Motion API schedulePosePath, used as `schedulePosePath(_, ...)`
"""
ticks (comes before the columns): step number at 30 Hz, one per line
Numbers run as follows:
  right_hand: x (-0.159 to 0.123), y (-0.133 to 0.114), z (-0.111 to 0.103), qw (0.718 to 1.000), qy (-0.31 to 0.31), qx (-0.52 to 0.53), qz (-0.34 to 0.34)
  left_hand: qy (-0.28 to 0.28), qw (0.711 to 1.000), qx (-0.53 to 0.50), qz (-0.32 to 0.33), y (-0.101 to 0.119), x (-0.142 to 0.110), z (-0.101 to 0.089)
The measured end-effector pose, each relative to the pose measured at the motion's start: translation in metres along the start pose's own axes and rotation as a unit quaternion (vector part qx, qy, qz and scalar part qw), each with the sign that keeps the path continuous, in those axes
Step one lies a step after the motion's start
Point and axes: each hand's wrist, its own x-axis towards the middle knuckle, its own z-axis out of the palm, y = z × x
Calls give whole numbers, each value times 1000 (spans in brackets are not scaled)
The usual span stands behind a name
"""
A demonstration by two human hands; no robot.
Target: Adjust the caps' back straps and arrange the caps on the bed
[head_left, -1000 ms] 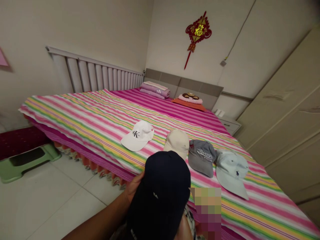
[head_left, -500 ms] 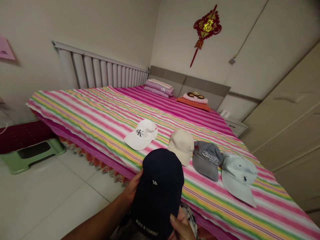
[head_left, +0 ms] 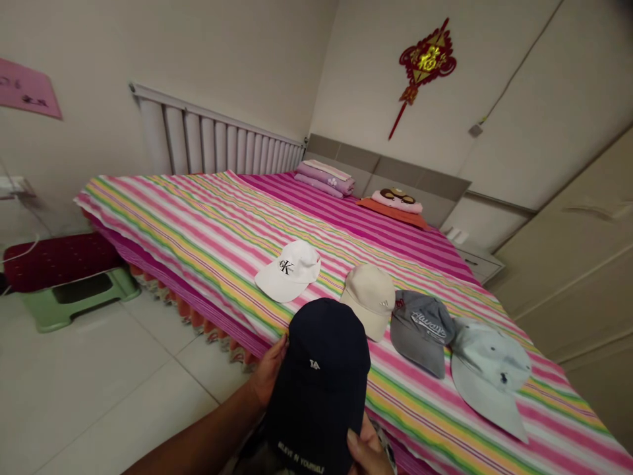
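A dark navy baseball cap (head_left: 324, 369), with a small white emblem and lettering along its brim, is held in front of me at the bed's edge. My left hand (head_left: 270, 373) grips its left side, most fingers hidden behind it. On the brim's lower right, my right hand (head_left: 368, 448) pinches with the thumb on top. Beyond it, a white cap (head_left: 289, 272), a beige cap (head_left: 368, 297), a grey cap (head_left: 420, 330) and a pale blue cap (head_left: 489, 373) lie in a row on the striped bedspread (head_left: 188, 221).
Folded purple bedding (head_left: 326, 178) and a pink-and-orange pile (head_left: 395, 200) rest near the headboard (head_left: 386, 173). On the left stand a green stool (head_left: 79, 300) and a radiator (head_left: 208, 135). A nightstand (head_left: 477, 260) and cabinet doors (head_left: 578, 264) are on the right.
The view has turned slightly left, so the bed and caps appear further right. Both hands keep hold of the navy cap, which stays nearly as it was.
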Motion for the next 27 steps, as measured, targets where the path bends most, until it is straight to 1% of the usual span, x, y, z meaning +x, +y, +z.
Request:
schedulePosePath(2,1,-2,-1,1000,10,-12,-7,55,998,14,10,6,5,-1)
schedulePosePath(3,1,-3,-2,1000,19,-15,-10,103,994,29,22,12,8,-2)
schedulePosePath(4,1,-4,-3,999,31,-17,-11,164,984,45,50,20,12,-3)
schedulePosePath(5,2,-6,-3,999,44,-19,-10,228,968,59,89,30,16,-5)
schedulePosePath(6,2,-7,-4,998,55,-20,-9,295,943,69,136,41,20,-7)
schedulePosePath(7,3,-8,-5,998,62,-22,-11,343,919,70,181,54,25,-9)
schedulePosePath(9,6,-10,-7,997,63,-28,-20,381,891,62,241,79,33,-12)
schedulePosePath(11,10,-12,-7,998,52,-34,-29,388,877,55,278,101,39,-13)
schedulePosePath(13,15,-15,-7,998,39,-45,-34,389,871,51,296,116,45,-11)
schedulePosePath(18,30,-28,4,997,5,-53,-50,371,876,38,304,137,54,-1)
schedulePosePath(20,40,-35,9,997,-6,-58,-48,355,877,29,324,143,53,4)
schedulePosePath(21,46,-39,11,997,-10,-63,-47,344,875,26,340,146,49,7)
schedulePosePath(23,62,-46,13,996,-19,-74,-50,304,870,19,387,151,37,11)
schedulePosePath(25,82,-53,15,994,-33,-82,-60,249,865,10,436,154,19,11)
schedulePosePath(27,103,-58,19,992,-51,-82,-78,211,862,-5,461,155,-5,5)
